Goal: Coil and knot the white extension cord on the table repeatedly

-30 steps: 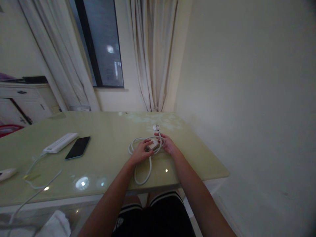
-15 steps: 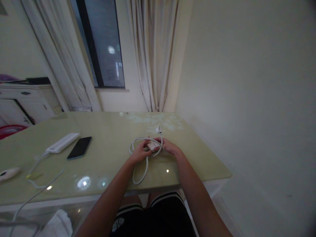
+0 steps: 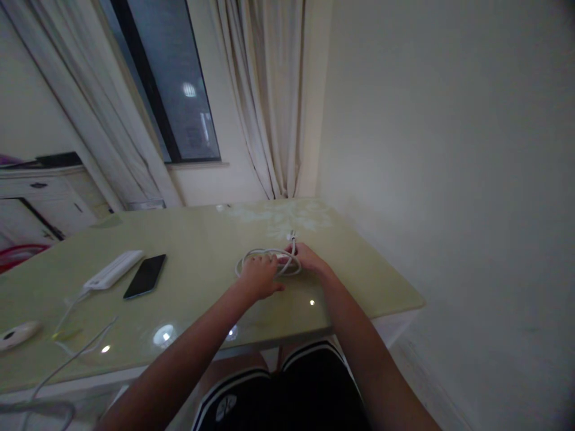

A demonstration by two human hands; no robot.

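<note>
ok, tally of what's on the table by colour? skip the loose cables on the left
White: 3 (coiled cord under the left hand and right hand, power strip, small oval device at the left edge)
Black: 1 (phone)
Total: 4

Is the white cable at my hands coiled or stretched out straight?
Coiled: the white cable lies in loops on the table between left hand and right hand.
</note>
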